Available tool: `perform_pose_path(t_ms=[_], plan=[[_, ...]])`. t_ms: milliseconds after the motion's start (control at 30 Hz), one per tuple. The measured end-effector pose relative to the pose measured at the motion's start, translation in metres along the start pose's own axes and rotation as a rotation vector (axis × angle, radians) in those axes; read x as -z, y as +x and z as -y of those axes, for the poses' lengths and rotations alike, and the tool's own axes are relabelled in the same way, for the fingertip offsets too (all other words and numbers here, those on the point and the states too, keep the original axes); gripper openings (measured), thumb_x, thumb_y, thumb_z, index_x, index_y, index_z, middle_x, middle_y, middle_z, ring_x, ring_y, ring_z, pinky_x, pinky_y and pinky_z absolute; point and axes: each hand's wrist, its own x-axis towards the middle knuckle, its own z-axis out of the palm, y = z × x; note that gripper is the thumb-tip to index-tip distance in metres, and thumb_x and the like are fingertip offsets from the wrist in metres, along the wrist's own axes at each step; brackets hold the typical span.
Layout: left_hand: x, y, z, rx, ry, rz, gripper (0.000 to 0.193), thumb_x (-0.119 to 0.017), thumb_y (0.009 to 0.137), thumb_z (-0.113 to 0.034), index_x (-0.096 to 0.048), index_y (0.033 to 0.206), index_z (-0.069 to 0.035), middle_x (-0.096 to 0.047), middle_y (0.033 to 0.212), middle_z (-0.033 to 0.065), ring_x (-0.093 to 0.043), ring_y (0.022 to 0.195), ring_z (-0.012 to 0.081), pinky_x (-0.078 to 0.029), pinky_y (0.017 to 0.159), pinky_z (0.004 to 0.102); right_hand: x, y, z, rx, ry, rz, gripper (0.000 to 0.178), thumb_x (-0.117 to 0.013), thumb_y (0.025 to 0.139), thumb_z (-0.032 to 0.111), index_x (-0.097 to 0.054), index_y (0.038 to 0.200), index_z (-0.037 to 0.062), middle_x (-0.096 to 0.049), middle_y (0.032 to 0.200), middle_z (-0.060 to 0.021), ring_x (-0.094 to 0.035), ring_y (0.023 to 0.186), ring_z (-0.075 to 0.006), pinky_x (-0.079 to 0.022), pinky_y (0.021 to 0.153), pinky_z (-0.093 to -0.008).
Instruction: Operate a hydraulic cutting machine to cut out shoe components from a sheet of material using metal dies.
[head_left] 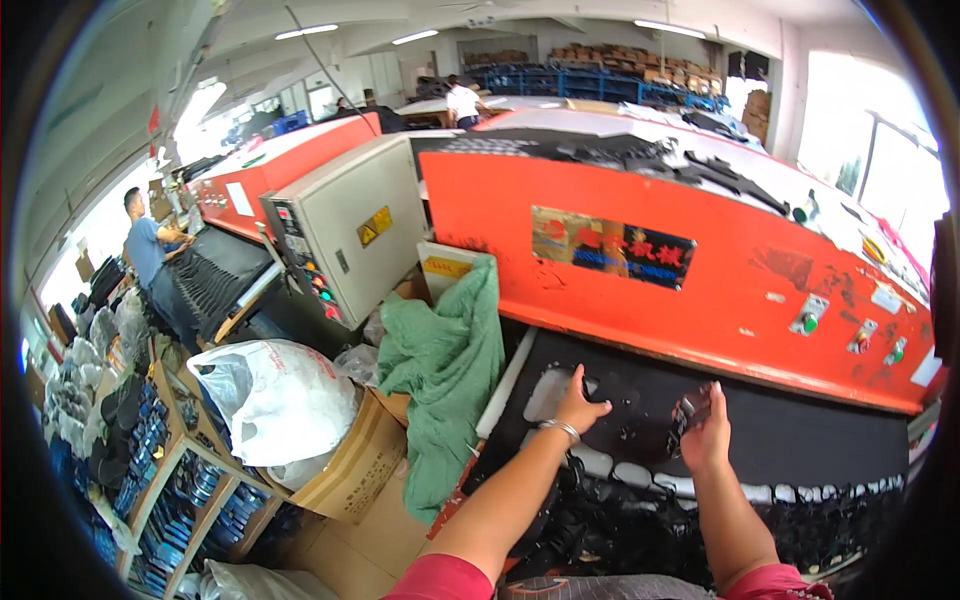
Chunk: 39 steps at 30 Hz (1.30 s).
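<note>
My left hand (582, 406), with a metal bangle at its wrist, reaches over a black sheet (800, 432) with its thumb and fingers apart. Pale grey rounded patches (546, 394) show beside and below it. To the right, my right hand (706, 436) is turned on edge, its fingers pointing up. A dark, shiny, ragged piece (684, 418) is against the inner side of its fingers; its exact kind is unclear. Small light specks lie on the sheet between my hands. A tangled mass of black strips (640, 530) hangs along the near edge, below a row of pale patches.
An orange machine (480, 230) with buttons stands just beyond the sheet. At left are a grey control cabinet (350, 230), a green cloth (450, 350), and a white plastic bag (280, 390) in a cardboard box (350, 465). A person (150, 250) stands at another machine.
</note>
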Motion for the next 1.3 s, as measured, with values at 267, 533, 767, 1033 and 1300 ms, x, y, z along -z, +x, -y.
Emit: perform_pose_path(t_ms=[267, 533, 767, 1033, 1300], plan=[[0.057, -0.021, -0.019, -0.006, -0.493, 0.25, 0.027, -0.063, 0.085, -0.008, -0.058, 0.111, 0.0, -0.064, 0.103, 0.0051, -0.06, 0.094, 0.0146, -0.047, 0.089, 0.031, 0.041, 0.011, 0.011, -0.125, -0.717, 0.204, 0.05, -0.067, 0.084, 0.021, -0.051, 0.123, -0.0061, -0.054, 0.12, -0.0134, -0.05, 0.111, -0.0206, -0.043, 0.09, -0.0317], [0.168, -0.085, -0.072, -0.117, -0.88, 0.273, 0.036, -0.058, 0.087, -0.003, -0.051, 0.122, -0.007, -0.061, 0.115, 0.0086, -0.058, 0.107, 0.0217, -0.044, 0.096, 0.0376, 0.056, 0.005, 0.05, 0.237, -1.799, 0.516, 0.075, -0.079, 0.068, 0.036, -0.048, 0.13, 0.0062, -0.031, 0.144, -0.0208, -0.027, 0.134, -0.0374, -0.029, 0.108, -0.043], [0.179, -0.096, -0.112, 0.092, 0.295, 0.752, 0.034, -0.05, 0.079, -0.003, -0.058, 0.112, -0.004, -0.065, 0.091, 0.0083, -0.059, 0.085, 0.0091, -0.047, 0.073, 0.0264, 0.063, 0.023, 0.064, 0.222, -2.003, 0.775, 0.085, -0.087, 0.051, 0.019, -0.051, 0.128, 0.0114, -0.023, 0.148, -0.019, -0.021, 0.138, -0.0359, -0.027, 0.11, -0.0414], [0.111, -0.131, -0.087, -0.847, 1.456, 0.835, 0.011, -0.059, 0.069, -0.011, -0.069, 0.069, -0.015, -0.061, 0.08, 0.0015, -0.057, 0.092, 0.0204, -0.028, 0.108, 0.0481, 0.047, 0.008, 0.024, 0.246, -1.667, 0.537, 0.054, -0.084, 0.057, 0.035, -0.064, 0.09, -0.0027, -0.055, 0.116, -0.0295, -0.05, 0.114, -0.0412, -0.039, 0.099, -0.0412], [0.032, -0.098, -0.034, -0.645, 0.892, 0.231, 0.047, -0.056, 0.07, -0.007, -0.057, 0.116, -0.008, -0.053, 0.115, 0.0101, -0.044, 0.12, 0.027, -0.024, 0.106, 0.0535, 0.06, -0.001, -0.034, 0.587, -1.752, 0.462, 0.059, -0.081, 0.061, 0.043, -0.062, 0.093, -0.0027, -0.052, 0.123, -0.0289, -0.039, 0.128, -0.0393, -0.028, 0.107, -0.0472]])
